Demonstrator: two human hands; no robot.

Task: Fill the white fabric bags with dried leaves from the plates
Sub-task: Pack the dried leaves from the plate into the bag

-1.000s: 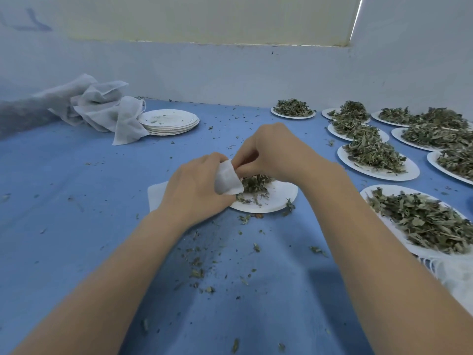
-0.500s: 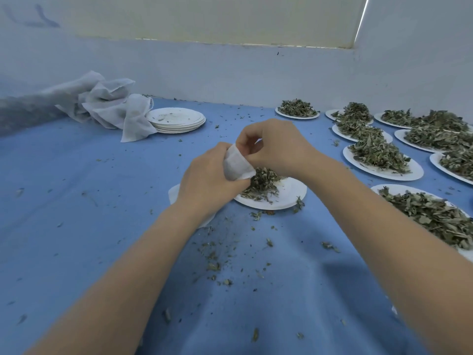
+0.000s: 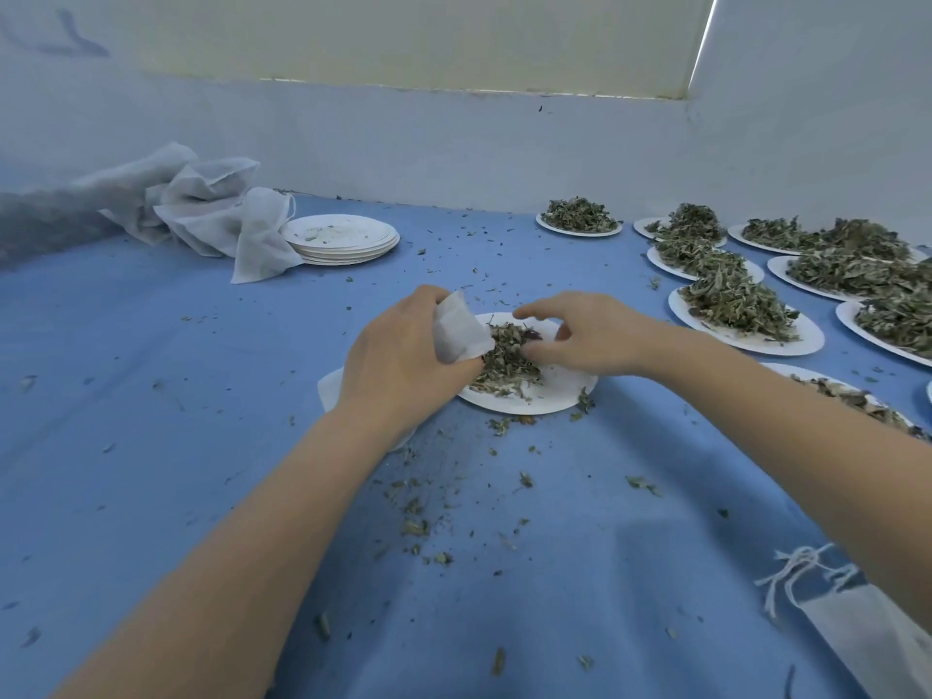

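Many plates heaped with dried leaves crowd the right of the blue cloth, so by this look most of the filling is not yet done. Nearer the middle, one plate carries a smaller heap of dried leaves, and this is the one being worked: the step in hand appears to be gathering a pinch of leaves to load into a bag.

The left hand grips a small white fabric bag, fingers curled round it, with the bag's lower end right at the heap. The right hand reaches over the heap with fingers half curled and apart, thumb touching the leaves, nothing yet clearly pinched.

The next move likely calls for closing those fingers on a tuft and feeding it into the bag's mouth, which the left hand must hold open; whether it is open now cannot be told.
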